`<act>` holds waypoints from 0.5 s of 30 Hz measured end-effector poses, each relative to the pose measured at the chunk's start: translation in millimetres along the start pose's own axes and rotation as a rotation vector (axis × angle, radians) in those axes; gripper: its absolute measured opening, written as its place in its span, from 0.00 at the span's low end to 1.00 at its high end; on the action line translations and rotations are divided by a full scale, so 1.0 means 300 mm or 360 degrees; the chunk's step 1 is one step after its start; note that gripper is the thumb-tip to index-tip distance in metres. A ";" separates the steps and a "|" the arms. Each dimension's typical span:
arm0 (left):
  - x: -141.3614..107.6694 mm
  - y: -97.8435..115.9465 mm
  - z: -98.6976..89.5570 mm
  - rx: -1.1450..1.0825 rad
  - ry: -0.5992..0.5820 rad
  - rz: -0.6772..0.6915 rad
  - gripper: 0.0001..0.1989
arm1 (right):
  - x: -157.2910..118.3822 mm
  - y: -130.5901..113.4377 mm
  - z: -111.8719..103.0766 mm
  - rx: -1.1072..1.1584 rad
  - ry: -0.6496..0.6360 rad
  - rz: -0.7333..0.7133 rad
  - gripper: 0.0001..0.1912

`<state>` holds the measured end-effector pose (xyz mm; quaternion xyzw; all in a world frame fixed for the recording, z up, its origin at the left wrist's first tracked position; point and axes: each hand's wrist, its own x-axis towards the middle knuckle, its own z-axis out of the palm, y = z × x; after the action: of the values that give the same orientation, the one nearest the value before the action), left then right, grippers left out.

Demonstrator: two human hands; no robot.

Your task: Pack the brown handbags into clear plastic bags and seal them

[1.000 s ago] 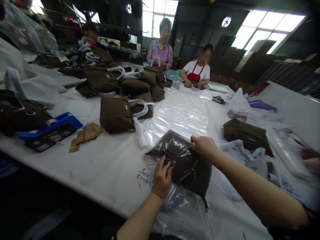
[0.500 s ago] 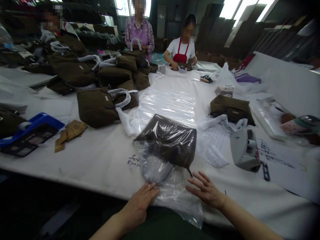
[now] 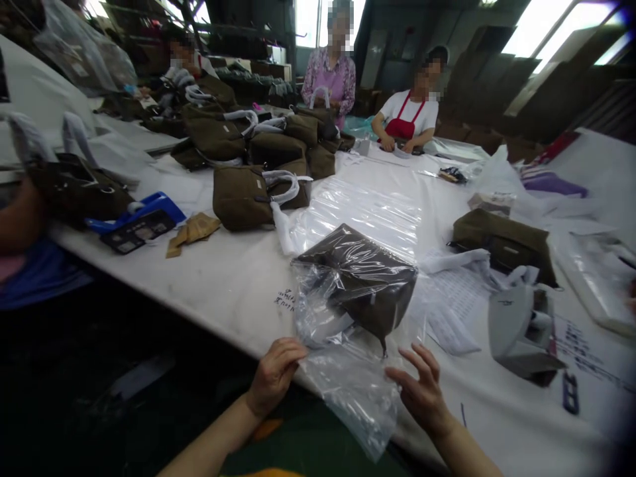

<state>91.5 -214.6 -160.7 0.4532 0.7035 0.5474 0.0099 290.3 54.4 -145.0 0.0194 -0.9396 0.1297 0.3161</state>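
A dark brown bag wrapped in clear plastic film (image 3: 360, 285) lies on the white table (image 3: 199, 298), with a small dark tag hanging from its lower corner. A loose clear plastic bag (image 3: 352, 397) spreads beneath it and hangs over the table's front edge. My left hand (image 3: 275, 376) rests at that plastic's left side, fingertips against it, holding nothing that I can see. My right hand (image 3: 420, 397) hovers just right of the plastic, fingers spread and empty.
Olive-brown tote bags with white-wrapped handles (image 3: 258, 199) stand in a group at the back. Another brown bag (image 3: 501, 245) lies right, beside a grey machine (image 3: 517, 331) and papers. A blue holder (image 3: 139, 218) sits left. Co-workers (image 3: 407, 112) work around the table.
Both hands have left the wrapped bag and dropped to the table's front edge, where they now sit beside the loose plastic. My right hand has lifted its fingers off the table, and the view has shifted.
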 end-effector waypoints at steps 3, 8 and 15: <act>0.012 0.008 -0.006 0.0036 0.0146 -0.0396 0.12 | 0.076 -0.047 0.017 0.0306 -0.0017 0.0093 0.10; 0.060 -0.010 -0.034 0.0228 0.0285 -0.0920 0.16 | 0.194 -0.150 0.041 0.0091 -0.0058 0.0582 0.16; 0.110 0.040 -0.094 0.0501 0.0479 -0.0395 0.11 | 0.206 -0.153 0.117 -0.0332 -0.0450 0.0909 0.24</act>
<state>65.1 -214.8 -124.2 0.2727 0.8239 0.4870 -0.0986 225.7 3.9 -124.3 -0.2593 -0.9499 0.1123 0.1337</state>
